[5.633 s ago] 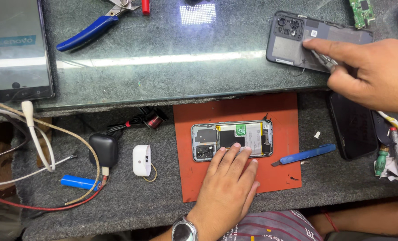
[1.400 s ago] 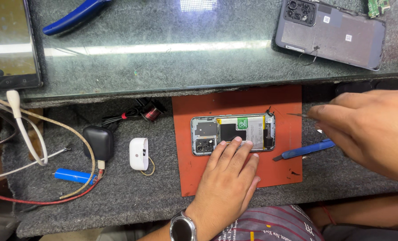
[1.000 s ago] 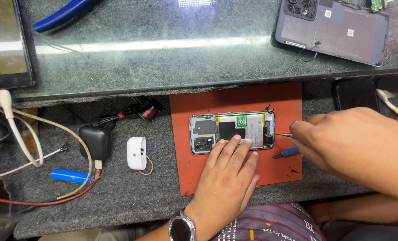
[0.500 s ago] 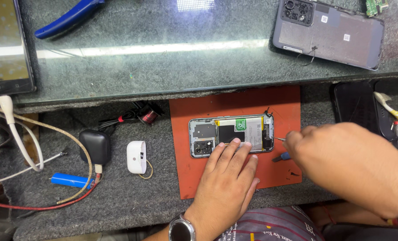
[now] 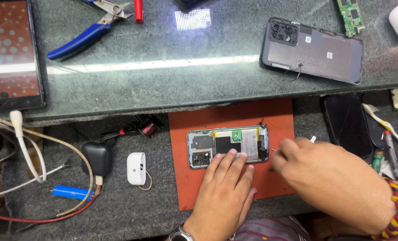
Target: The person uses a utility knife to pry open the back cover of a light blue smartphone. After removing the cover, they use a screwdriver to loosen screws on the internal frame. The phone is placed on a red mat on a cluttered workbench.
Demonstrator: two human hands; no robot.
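Orange mat (image 5: 279,120) bears an opened phone (image 5: 228,145), left hand (image 5: 223,196) flat on its edge, right hand (image 5: 333,183) pinching a thin tool.

I see the scene evenly and brightly lit from above. A long white streak of glare (image 5: 154,64) runs across the glossy stone worktop (image 5: 185,85), and a bright dotted square reflection (image 5: 193,19) sits near the top edge. The lower grey felt shelf (image 5: 132,209) looks duller, with a dark shadow band under the worktop's lip. My right hand (image 5: 337,183) is slightly soft from motion; my left hand (image 5: 225,196) reads sharper. The tablet screen (image 5: 9,51) at the left edge shows a speckled reflection pattern. Colours look warm, and the centre is in good focus.
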